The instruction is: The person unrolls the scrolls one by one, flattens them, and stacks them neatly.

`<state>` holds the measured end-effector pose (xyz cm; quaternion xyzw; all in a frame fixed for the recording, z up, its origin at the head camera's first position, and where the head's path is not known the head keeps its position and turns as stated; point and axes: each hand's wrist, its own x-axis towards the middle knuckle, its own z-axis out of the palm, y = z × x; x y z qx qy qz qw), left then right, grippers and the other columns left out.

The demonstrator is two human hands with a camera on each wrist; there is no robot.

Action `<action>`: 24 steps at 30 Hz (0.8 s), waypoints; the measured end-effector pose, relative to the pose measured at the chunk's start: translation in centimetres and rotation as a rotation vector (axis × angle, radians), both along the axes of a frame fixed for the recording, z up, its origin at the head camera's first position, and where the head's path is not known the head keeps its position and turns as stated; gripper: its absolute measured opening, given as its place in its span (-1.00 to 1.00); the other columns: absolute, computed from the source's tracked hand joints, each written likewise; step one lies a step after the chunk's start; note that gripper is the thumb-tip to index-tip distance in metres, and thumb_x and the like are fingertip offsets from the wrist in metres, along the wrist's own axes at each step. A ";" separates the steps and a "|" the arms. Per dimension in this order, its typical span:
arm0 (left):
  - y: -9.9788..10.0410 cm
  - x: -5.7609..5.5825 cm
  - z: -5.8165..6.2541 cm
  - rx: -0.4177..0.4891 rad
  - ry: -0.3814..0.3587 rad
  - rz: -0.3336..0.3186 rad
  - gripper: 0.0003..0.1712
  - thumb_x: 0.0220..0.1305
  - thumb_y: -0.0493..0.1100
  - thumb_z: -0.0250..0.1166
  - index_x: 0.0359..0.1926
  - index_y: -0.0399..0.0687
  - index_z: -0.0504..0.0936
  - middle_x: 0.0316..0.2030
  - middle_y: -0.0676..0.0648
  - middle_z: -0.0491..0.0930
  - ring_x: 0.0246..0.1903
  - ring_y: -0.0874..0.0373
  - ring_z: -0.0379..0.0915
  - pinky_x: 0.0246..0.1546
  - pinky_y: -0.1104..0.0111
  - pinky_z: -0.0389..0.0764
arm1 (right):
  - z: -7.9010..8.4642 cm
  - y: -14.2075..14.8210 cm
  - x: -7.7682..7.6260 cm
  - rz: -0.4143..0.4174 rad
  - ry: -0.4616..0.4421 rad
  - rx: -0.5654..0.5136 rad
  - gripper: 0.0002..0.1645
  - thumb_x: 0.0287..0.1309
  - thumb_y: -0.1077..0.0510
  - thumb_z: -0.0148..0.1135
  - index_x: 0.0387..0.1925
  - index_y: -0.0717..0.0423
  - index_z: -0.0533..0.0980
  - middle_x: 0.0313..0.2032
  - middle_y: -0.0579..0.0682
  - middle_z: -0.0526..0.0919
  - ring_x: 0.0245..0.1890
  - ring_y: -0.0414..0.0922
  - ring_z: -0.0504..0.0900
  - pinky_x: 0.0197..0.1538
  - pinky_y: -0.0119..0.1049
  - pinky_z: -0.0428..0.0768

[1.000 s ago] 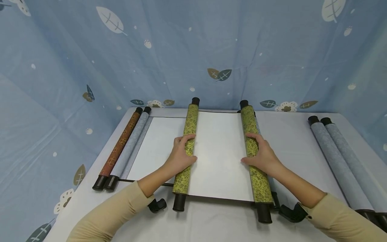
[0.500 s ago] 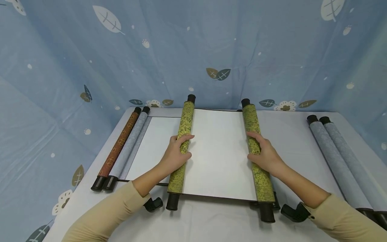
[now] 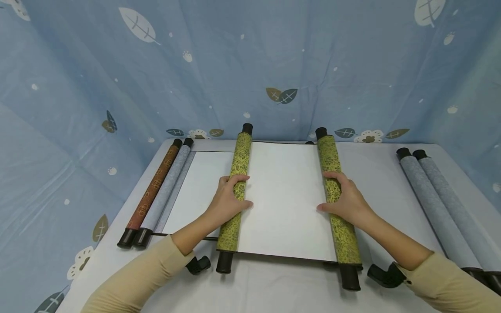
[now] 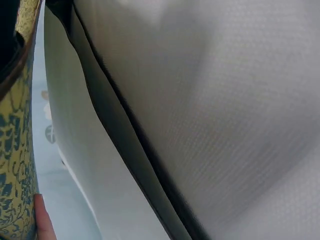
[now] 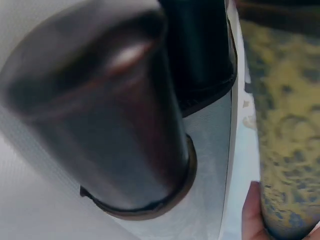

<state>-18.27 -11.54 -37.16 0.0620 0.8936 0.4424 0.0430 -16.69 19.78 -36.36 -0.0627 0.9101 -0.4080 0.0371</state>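
Right wrist cam gets two dark end caps (image 5: 115,140) super close, can't tell whose. Head view has the yellow-green scroll (image 3: 285,195) mid-table (image 3: 282,287): left hand (image 3: 227,201) gripping its left roller (image 3: 228,230), right hand (image 3: 348,201) gripping its right roller (image 3: 345,239). It partly hides another white sheet (image 3: 203,187). Brown roll (image 3: 152,191) by the left edge; right-side grey rolls (image 3: 439,211) get cut off.

The left yellow roll (image 3: 228,234) and right yellow roll (image 3: 346,243) are partly hidden by the left hand (image 3: 228,201) and right hand (image 3: 348,201). In the head view, the outer grey roll (image 3: 462,213) is cut off at four o'clock. A black end cap (image 5: 112,140) is blurred — at nine o'clock in the right wrist view.
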 end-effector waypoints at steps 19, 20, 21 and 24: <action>-1.4 -0.3 0.5 0.015 0.023 -0.043 -0.38 0.08 -0.39 0.10 0.21 0.06 0.39 0.23 -0.34 0.07 0.13 -0.17 0.18 -0.35 0.23 0.31 | 0.2 1.0 0.0 0.005 0.079 -0.024 -0.13 0.00 0.45 0.12 0.35 0.35 0.00 0.33 0.41 0.05 0.33 0.35 0.04 -0.24 -0.05 0.37; -1.5 -0.3 0.5 0.015 0.022 -0.045 -0.38 0.09 -0.39 0.09 0.22 0.06 0.38 0.23 -0.35 0.06 0.10 -0.17 0.19 -0.39 0.25 0.30 | 0.3 1.0 0.0 0.002 0.085 -0.022 -0.14 0.02 0.45 0.10 0.35 0.35 -0.01 0.34 0.41 0.04 0.34 0.35 0.01 -0.19 -0.01 0.36; -1.5 -0.3 0.4 0.010 0.020 -0.044 -0.38 0.11 -0.38 0.08 0.22 0.06 0.38 0.23 -0.35 0.05 0.09 -0.17 0.20 -0.42 0.26 0.29 | 0.3 1.0 0.0 0.001 0.092 -0.021 -0.15 0.03 0.44 0.09 0.35 0.35 -0.01 0.34 0.41 0.04 0.36 0.35 -0.03 -0.15 0.01 0.33; -1.7 -0.4 0.4 -0.004 0.017 -0.044 -0.39 0.14 -0.37 0.07 0.24 0.07 0.36 0.23 -0.36 0.04 0.08 -0.18 0.21 -0.39 0.26 0.30 | 0.3 1.1 0.0 0.000 0.098 -0.029 -0.17 0.06 0.43 0.06 0.36 0.34 -0.01 0.36 0.40 0.01 0.36 0.33 -0.01 -0.17 0.03 0.30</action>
